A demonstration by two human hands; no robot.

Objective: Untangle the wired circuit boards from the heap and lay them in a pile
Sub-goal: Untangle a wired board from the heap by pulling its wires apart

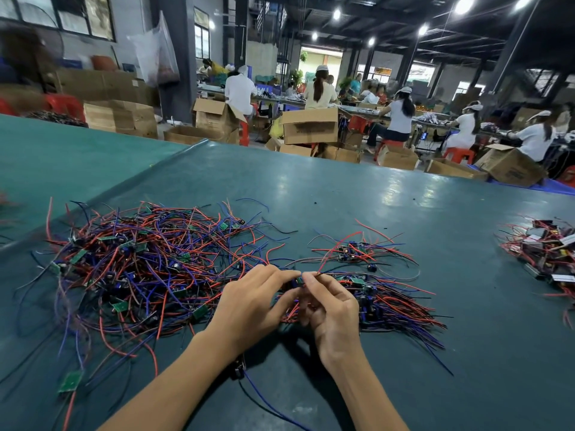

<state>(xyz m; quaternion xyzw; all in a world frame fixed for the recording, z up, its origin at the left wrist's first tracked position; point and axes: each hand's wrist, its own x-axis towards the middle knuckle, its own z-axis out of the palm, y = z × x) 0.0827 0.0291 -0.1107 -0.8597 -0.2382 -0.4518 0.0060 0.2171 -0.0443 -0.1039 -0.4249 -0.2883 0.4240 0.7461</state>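
Teal-green matting covers a wide bench [342,197], seen from above the person's own bare forearms. Both hands meet near the middle of the bench. The left hand [255,300] and the right hand [329,309] each pinch one small green circuit board [299,279] between thumb and forefinger, fingertips almost touching. Red and blue wires hang between the palms.

Left of the hands lies the heap [149,269], a broad tangle of red, blue and black wires dotted with small green boards. Just right of the hands, partly behind the right hand, sits the pile [392,303], its wires fanned out to the right. A smaller cluster [351,251] of boards and wires lies just beyond that pile. One stray board [71,381] rests alone near the lower left corner. At the far right edge of the bench is another bundle [544,253] of wired parts.

Beyond the bench stand open cardboard boxes [309,126], and seated people [401,116] in white caps work at long tables.
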